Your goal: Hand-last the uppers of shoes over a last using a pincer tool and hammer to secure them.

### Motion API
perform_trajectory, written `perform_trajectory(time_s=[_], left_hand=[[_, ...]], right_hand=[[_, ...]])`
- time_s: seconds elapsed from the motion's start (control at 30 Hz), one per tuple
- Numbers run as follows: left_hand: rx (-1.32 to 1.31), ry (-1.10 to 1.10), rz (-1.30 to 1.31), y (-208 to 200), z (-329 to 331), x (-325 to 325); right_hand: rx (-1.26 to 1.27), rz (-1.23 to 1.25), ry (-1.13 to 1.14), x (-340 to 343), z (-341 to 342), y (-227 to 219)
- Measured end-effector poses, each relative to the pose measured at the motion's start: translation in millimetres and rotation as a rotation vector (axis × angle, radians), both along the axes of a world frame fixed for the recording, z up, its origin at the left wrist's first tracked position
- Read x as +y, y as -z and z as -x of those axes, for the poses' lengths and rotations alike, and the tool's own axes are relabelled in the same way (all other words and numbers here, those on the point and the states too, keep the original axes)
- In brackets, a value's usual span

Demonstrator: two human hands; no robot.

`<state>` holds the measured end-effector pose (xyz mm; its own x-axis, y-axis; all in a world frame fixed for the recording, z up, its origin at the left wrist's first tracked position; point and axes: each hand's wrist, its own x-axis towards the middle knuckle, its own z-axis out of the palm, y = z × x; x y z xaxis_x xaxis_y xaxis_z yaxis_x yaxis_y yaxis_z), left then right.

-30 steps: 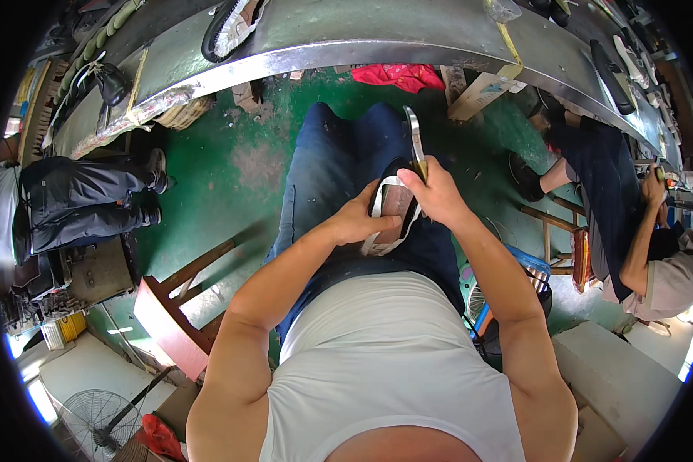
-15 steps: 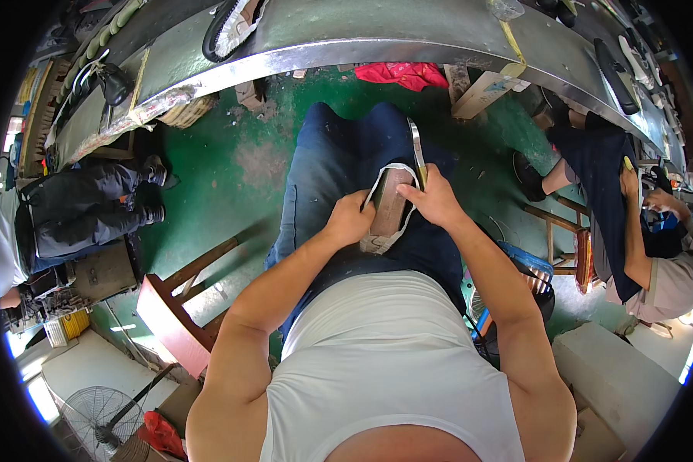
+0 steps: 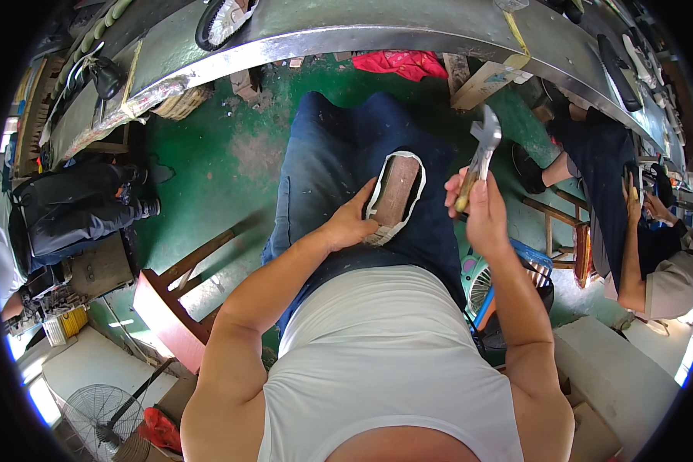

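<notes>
A shoe upper on a last [image 3: 396, 189] rests on my thighs, its brown underside facing up inside a pale, raised rim. My left hand [image 3: 353, 223] grips its near left side, thumb lying over the pale edge. Off to the right, my right hand [image 3: 481, 212] is raised above the lap and apart from the shoe. It is closed round the yellowish handle of what look like lasting pincers [image 3: 485, 142], whose silver metal head points up and away from me. The far side of the upper is hidden against my trousers.
A metal-edged workbench [image 3: 346, 35] spans the far side, with a dark shoe [image 3: 223, 23] on it. A wooden stool [image 3: 173, 316] stands at left, a small fan [image 3: 477, 281] by my right thigh. One co-worker [image 3: 647, 254] sits right, another [image 3: 77, 208] left.
My right hand has left the shoe and moved right with the pincers, their head now turned up. My left hand still holds the shoe, which shows more of its brown underside.
</notes>
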<state>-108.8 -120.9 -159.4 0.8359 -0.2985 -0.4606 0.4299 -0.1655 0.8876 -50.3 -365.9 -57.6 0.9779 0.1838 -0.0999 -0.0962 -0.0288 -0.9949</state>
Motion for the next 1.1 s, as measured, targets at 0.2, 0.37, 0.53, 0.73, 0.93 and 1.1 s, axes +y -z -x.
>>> perform_trajectory(time_s=[0.2,0.37,0.53,0.73,0.93,1.1], left_hand=[[0.039,0.026,-0.028,-3,4,2],[0.006,-0.006,-0.005,-2,13,4],[-0.002,0.082,-0.206,-4,16,1],[-0.058,0.053,-0.067,2,24,-2],[0.151,-0.394,0.392,23,25,-17],[-0.059,-0.509,-0.204,34,19,-28]], right_hand=[[0.780,0.185,-0.375,6,5,36],[0.505,0.434,-0.604,-19,10,13],[0.009,0.832,-0.932,-28,11,-1],[-0.370,1.306,-1.076,9,-1,-22],[-0.482,1.184,-1.188,7,-12,15],[-0.417,0.998,-0.970,6,14,36]])
